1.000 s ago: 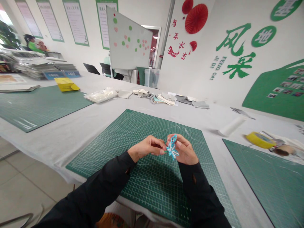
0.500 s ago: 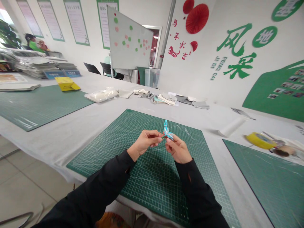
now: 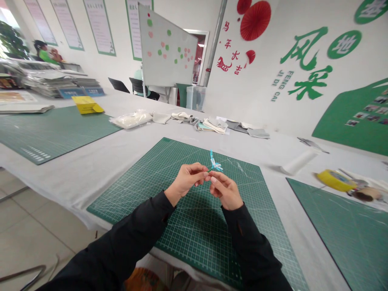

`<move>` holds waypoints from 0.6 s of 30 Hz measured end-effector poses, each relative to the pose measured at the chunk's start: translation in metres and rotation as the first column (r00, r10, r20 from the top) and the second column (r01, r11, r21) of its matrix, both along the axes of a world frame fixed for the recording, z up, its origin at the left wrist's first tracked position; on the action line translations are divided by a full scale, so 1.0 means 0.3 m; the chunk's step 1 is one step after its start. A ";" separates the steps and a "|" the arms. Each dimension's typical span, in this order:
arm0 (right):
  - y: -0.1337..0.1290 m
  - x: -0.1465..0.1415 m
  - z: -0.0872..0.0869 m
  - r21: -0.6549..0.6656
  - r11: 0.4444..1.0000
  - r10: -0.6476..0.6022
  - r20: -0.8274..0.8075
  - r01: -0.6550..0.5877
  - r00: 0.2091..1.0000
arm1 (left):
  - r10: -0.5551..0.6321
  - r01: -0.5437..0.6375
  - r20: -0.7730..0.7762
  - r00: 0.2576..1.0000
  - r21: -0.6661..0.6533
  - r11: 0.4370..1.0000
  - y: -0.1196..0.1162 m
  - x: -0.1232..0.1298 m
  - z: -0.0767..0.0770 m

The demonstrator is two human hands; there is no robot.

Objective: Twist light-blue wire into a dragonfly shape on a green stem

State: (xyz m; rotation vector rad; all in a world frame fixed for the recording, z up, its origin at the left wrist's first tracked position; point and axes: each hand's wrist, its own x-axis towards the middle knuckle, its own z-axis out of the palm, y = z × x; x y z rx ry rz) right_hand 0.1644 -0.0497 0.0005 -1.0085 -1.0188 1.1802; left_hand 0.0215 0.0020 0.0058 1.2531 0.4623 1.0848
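Note:
Between my fingertips is a small blue-and-white beaded dragonfly (image 3: pixel 214 163), seen almost edge-on above the green cutting mat (image 3: pixel 194 238). Its thin green stem (image 3: pixel 209 171) runs down into my hands. My left hand (image 3: pixel 188 180) pinches the stem from the left. My right hand (image 3: pixel 226 190) meets it from the right, fingers curled, and its fingertips also touch the stem. My fingers hide the lower end of the stem. Both hands hover above the mat, and dark sleeves cover my forearms.
A white roll (image 3: pixel 298 163) and yellow tape roll (image 3: pixel 336 180) lie to the right, by another green mat (image 3: pixel 336 234). Fabric pieces (image 3: pixel 215 126) and a plastic bag (image 3: pixel 131 119) lie beyond. A third mat (image 3: pixel 51 133) lies left. A person (image 3: pixel 45 52) sits far back.
The beaded dragonfly has turned from showing its broad face to nearly edge-on. It now stands higher above my fingers, and my hands have drawn closer together.

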 end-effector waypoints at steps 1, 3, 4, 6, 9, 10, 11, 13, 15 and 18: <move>0.000 -0.001 -0.002 -0.001 1.000 0.005 -0.009 -0.005 1.000 | 0.010 -0.010 -0.005 1.000 0.015 1.000 -0.001 0.000 0.001; 0.001 -0.002 -0.006 -0.008 1.000 0.023 -0.018 -0.024 1.000 | 0.033 -0.033 -0.015 0.999 0.039 0.999 -0.003 0.001 0.003; 0.001 -0.002 -0.008 -0.011 0.999 0.031 -0.016 -0.031 0.999 | 0.042 -0.041 -0.017 0.999 0.045 0.998 -0.005 0.002 0.005; 0.002 -0.002 -0.012 -0.006 1.000 0.024 0.002 -0.024 1.000 | 0.051 -0.051 -0.014 0.999 0.049 0.998 -0.006 0.003 0.007; 0.002 -0.003 -0.015 0.025 0.999 -0.030 0.049 0.028 0.998 | 0.049 -0.049 -0.004 0.999 0.030 0.998 -0.008 0.005 0.008; 0.001 -0.004 -0.015 0.036 0.998 -0.046 0.065 0.044 0.997 | 0.046 -0.046 -0.001 0.999 0.019 0.999 -0.008 0.006 0.008; 0.001 -0.005 -0.014 0.045 0.998 -0.057 0.083 0.053 0.995 | 0.041 -0.041 0.002 0.999 0.004 0.999 -0.008 0.007 0.007; -0.001 -0.008 -0.010 0.062 0.996 -0.066 0.122 0.058 0.990 | 0.029 -0.029 0.011 1.000 -0.033 0.999 -0.008 0.008 0.005; -0.002 -0.008 -0.006 0.069 0.997 -0.044 0.166 0.033 0.985 | 0.015 -0.013 0.025 1.000 -0.067 0.998 -0.006 0.008 0.003; 0.002 0.007 -0.008 -0.001 0.998 0.061 0.222 -0.062 0.973 | 0.005 0.000 0.050 0.999 -0.104 0.995 0.002 0.001 0.003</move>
